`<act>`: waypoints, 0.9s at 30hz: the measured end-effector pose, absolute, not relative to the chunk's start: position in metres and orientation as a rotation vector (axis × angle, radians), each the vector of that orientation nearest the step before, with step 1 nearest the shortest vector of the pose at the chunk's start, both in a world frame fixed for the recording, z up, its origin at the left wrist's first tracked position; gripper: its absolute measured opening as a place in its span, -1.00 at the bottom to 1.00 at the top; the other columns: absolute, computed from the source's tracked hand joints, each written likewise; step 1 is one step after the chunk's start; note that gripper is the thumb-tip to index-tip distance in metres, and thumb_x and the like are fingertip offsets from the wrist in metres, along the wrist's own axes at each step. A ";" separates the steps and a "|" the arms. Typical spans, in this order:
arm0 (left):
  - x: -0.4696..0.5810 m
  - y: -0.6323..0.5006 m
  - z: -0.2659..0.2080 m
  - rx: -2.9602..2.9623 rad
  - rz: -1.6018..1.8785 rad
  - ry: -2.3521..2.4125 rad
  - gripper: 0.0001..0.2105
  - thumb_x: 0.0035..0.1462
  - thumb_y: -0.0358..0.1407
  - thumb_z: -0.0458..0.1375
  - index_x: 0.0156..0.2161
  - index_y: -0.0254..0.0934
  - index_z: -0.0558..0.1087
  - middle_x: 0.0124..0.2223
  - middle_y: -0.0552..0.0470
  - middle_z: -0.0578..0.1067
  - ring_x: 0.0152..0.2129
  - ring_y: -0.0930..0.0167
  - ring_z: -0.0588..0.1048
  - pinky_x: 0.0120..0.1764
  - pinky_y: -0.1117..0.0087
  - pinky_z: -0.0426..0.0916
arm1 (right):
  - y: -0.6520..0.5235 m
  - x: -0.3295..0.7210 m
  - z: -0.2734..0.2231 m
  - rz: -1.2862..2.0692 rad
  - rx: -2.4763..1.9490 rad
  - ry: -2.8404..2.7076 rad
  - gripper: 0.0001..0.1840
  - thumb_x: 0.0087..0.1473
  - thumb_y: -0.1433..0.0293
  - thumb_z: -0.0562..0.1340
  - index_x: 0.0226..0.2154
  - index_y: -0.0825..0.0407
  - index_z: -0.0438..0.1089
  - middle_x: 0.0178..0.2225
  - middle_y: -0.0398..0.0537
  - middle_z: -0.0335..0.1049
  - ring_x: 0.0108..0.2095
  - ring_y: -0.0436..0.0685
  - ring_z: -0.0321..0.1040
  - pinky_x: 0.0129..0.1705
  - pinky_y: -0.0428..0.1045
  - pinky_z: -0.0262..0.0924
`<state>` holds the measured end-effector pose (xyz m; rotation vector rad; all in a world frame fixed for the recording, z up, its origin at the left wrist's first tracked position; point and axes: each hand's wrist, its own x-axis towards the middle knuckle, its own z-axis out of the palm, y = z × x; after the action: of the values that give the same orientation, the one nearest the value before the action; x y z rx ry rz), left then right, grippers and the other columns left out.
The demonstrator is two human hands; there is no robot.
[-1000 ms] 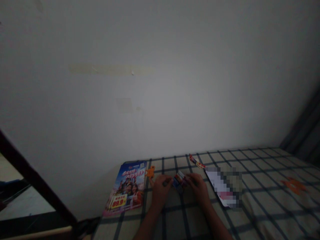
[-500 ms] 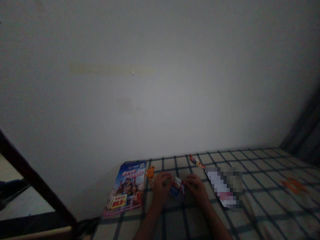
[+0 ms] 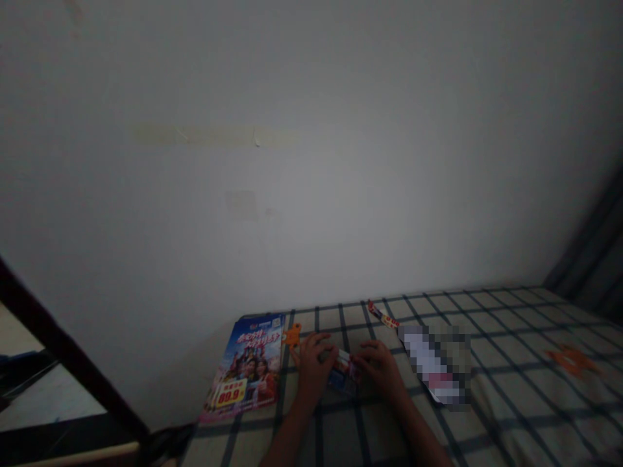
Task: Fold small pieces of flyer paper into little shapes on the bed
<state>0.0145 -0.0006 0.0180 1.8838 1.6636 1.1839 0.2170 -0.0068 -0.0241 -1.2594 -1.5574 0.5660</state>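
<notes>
Between my hands is a small folded piece of printed paper (image 3: 344, 373), blue with white and reddish parts, low over the checked bedsheet. My left hand (image 3: 316, 357) pinches its left edge between thumb and fingers. At the upper right edge, the thumb and index finger of my right hand (image 3: 379, 364) close on the paper, the other fingers curled above. A stack of blue and pink flyers (image 3: 250, 366) lies to the left of my left hand. An orange cutout shape (image 3: 292, 335) sits between the stack and that hand, partly covered.
A red and yellow strip (image 3: 383, 315) lies beyond my right hand. Right of that hand is a pale, pixelated item (image 3: 431, 366). Another orange shape (image 3: 574, 360) is farther right on the checked sheet (image 3: 516, 318). A wall (image 3: 341, 194) rises behind; a dark bar (image 3: 73, 350) slants at the left.
The folded paper has shifted and turned slightly between my hands, and a white edge now shows at its top. My right fingers have moved slightly left. Other things stay put.
</notes>
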 end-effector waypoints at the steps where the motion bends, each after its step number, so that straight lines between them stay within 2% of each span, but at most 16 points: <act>1: 0.015 0.000 0.017 1.893 1.195 1.668 -0.90 0.08 -0.22 0.25 -0.40 -0.11 0.61 0.03 -0.03 0.59 0.13 0.07 0.37 0.24 -0.37 -0.21 | -0.007 0.217 -0.024 0.565 -1.257 -1.554 -0.56 0.02 -0.11 0.29 -0.40 -0.12 0.63 -0.15 0.09 0.48 -0.02 0.31 0.38 0.08 0.20 0.24; 4: 0.017 0.000 0.014 1.932 1.230 1.690 -0.91 0.08 -0.26 0.25 -0.40 -0.12 0.60 0.05 -0.03 0.57 0.13 0.08 0.36 0.24 -0.34 -0.15 | -0.008 0.216 -0.024 0.555 -1.238 -1.545 -0.57 0.02 -0.10 0.30 -0.40 -0.13 0.63 -0.17 0.08 0.49 -0.04 0.30 0.39 0.06 0.20 0.25; 7: 0.018 0.000 0.011 1.966 1.276 1.714 -0.94 0.06 -0.29 0.26 -0.39 -0.15 0.60 0.06 -0.04 0.54 0.11 0.09 0.37 0.23 -0.24 -0.01 | -0.008 0.216 -0.022 0.545 -1.236 -1.552 -0.58 0.02 -0.10 0.30 -0.41 -0.14 0.63 -0.18 0.08 0.49 -0.05 0.30 0.40 0.06 0.21 0.25; 11: 0.016 0.001 0.009 1.997 1.303 1.723 -0.92 0.09 -0.25 0.26 -0.36 -0.14 0.62 0.05 -0.04 0.53 0.08 0.11 0.38 0.19 -0.13 0.10 | -0.008 0.215 -0.019 0.539 -1.240 -1.563 -0.58 0.01 -0.10 0.30 -0.42 -0.13 0.63 -0.19 0.07 0.50 -0.07 0.29 0.42 0.03 0.19 0.27; 21: 0.014 0.005 0.006 2.067 1.213 1.774 -0.87 0.13 -0.14 0.27 -0.26 -0.02 0.65 0.07 0.00 0.52 0.07 0.14 0.36 0.18 -0.07 0.11 | -0.003 0.220 -0.025 0.486 -1.284 -1.412 -0.42 0.01 -0.20 0.25 -0.40 -0.05 0.62 -0.21 0.10 0.51 -0.12 0.28 0.44 0.00 0.18 0.32; 27: 0.013 0.004 -0.002 2.103 1.130 1.801 -0.85 0.07 -0.13 0.33 -0.24 -0.02 0.64 0.08 0.00 0.50 0.10 0.10 0.34 0.22 -0.16 0.00 | -0.006 0.220 -0.018 0.455 -1.273 -1.374 -0.40 0.04 -0.21 0.21 -0.35 -0.04 0.61 -0.25 0.10 0.52 -0.15 0.28 0.44 -0.03 0.16 0.34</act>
<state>0.0135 0.0039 -0.0016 2.1031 1.8015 1.1295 0.2202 -0.0057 -0.0180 -1.2727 -1.3737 0.4550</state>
